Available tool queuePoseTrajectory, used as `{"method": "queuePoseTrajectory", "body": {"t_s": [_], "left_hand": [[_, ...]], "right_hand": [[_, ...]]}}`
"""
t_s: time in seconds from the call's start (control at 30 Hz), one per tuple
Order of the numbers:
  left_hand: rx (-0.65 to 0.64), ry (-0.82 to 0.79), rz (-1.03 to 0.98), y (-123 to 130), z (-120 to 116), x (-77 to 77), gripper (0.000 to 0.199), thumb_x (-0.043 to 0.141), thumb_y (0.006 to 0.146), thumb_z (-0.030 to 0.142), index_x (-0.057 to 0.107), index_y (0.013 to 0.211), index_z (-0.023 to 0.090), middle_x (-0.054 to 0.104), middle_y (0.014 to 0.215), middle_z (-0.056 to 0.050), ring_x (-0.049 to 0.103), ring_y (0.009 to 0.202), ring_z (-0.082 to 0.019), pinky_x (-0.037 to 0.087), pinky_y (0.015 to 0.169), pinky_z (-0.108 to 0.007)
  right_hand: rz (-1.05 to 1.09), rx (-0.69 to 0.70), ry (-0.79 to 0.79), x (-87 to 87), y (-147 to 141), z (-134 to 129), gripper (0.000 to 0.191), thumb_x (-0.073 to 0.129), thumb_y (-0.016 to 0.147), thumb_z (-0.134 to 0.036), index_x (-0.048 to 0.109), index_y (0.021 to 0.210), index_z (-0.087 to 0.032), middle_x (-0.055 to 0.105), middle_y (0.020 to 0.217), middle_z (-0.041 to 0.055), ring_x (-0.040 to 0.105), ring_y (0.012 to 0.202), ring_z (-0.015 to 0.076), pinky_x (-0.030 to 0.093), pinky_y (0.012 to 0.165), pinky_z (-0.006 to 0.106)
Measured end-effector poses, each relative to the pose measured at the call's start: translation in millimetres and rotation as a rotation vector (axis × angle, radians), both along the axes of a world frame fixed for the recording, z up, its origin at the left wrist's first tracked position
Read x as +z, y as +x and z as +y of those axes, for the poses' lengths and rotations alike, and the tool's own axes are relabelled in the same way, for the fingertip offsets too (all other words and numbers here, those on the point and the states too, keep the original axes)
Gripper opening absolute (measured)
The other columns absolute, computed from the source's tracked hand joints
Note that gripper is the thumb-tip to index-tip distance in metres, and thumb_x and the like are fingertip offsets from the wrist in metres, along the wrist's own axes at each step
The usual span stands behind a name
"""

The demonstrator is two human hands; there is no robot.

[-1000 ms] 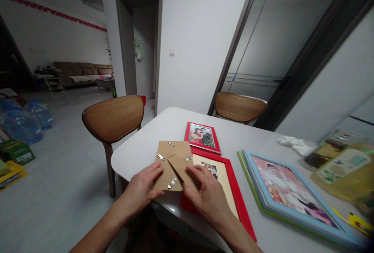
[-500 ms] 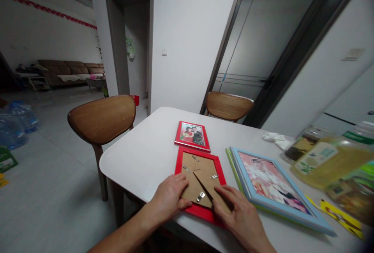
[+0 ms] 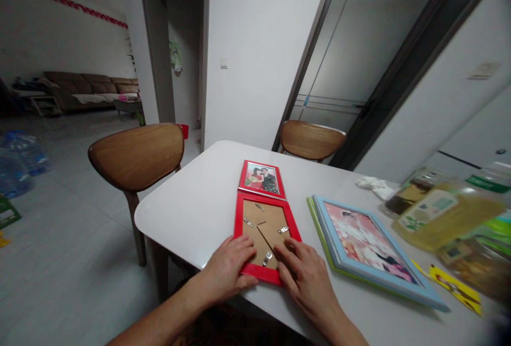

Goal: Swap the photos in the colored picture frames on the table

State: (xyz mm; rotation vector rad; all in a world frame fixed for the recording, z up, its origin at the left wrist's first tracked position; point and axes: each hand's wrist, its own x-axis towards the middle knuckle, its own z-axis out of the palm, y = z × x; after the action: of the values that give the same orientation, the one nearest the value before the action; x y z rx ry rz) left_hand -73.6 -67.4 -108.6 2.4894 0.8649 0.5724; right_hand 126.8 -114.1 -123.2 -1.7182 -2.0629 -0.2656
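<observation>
A red picture frame [image 3: 255,242] lies back up on the white table [image 3: 187,213], showing its brown backing board and several metal clips. A narrow stand flap [image 3: 271,235] is cut into the board, with a dark gap along one side. My left hand [image 3: 231,261] grips the near left corner, fingers over the edge and thumb at the front. At the near right side, my right hand [image 3: 305,271] holds the frame, its curled fingertips by the flap's lower end. Beyond it, a second red frame [image 3: 262,179] lies face up with a photo of two people.
To the right, a light blue frame [image 3: 371,250] lies on a green one [image 3: 319,226]. Jars, a large bottle of yellowish liquid [image 3: 443,213], a white cloth [image 3: 373,186] and a yellow packet [image 3: 457,287] stand farther right. Wooden chairs [image 3: 138,157] flank the table.
The stand flap, raised before under my right fingers, now sits lower, nearly level with the board. The red frame has shifted slightly away from me, closer against the far red frame.
</observation>
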Motion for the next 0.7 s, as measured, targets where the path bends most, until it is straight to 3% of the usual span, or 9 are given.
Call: {"method": "queuePoseTrajectory", "body": {"t_s": [0.17,0.37,0.5,0.6,0.7], "left_hand": [[0.005,-0.038,-0.036,-2.3,3.6,3.0,0.036,0.061,0.07,0.035,0.056,0.099,0.015,0.049,0.12,-0.012,0.036,0.117,-0.022,0.025,0.099,-0.035],[0.022,-0.11,-0.046,-3.5,5.5,13.1,0.024,0.062,0.069,0.031,0.058,0.086,0.014,0.049,0.119,-0.013,0.034,0.119,-0.022,0.027,0.099,-0.032],[0.021,-0.118,-0.055,-3.6,6.3,12.1,0.022,0.064,0.067,0.026,0.057,0.084,0.014,0.049,0.119,-0.012,0.034,0.118,-0.022,0.028,0.098,-0.032],[0.012,-0.1,-0.052,-4.0,7.9,7.0,0.023,0.066,0.065,0.024,0.056,0.084,0.015,0.049,0.12,-0.011,0.035,0.118,-0.022,0.028,0.099,-0.034],[0.025,-0.076,-0.061,-4.1,9.6,0.8,0.029,0.067,0.063,0.028,0.055,0.086,0.016,0.045,0.123,-0.011,0.034,0.119,-0.022,0.028,0.099,-0.035]], "right_hand": [[-0.034,0.201,-0.073,9.0,-12.4,1.8,0.027,0.041,0.079,-0.028,0.059,0.099,-0.029,0.051,0.11,0.0062,0.045,0.1,0.0213,0.037,0.081,0.04],[0.007,0.226,-0.134,21.6,-21.3,0.9,0.024,0.041,0.079,-0.03,0.061,0.092,-0.028,0.053,0.108,0.0064,0.046,0.098,0.0212,0.037,0.08,0.04],[0.028,0.239,-0.128,16.5,-16.7,1.7,0.025,0.041,0.079,-0.029,0.059,0.097,-0.027,0.053,0.108,0.0063,0.046,0.098,0.02,0.038,0.081,0.038],[0.057,0.174,-0.071,9.0,-4.5,12.2,0.031,0.039,0.079,-0.029,0.056,0.105,-0.022,0.054,0.107,0.0085,0.047,0.097,0.0198,0.039,0.081,0.037],[0.043,-0.006,-0.061,7.1,10.2,28.2,0.033,0.037,0.079,-0.028,0.057,0.104,-0.018,0.054,0.106,0.0116,0.047,0.096,0.0225,0.039,0.079,0.037]]}}
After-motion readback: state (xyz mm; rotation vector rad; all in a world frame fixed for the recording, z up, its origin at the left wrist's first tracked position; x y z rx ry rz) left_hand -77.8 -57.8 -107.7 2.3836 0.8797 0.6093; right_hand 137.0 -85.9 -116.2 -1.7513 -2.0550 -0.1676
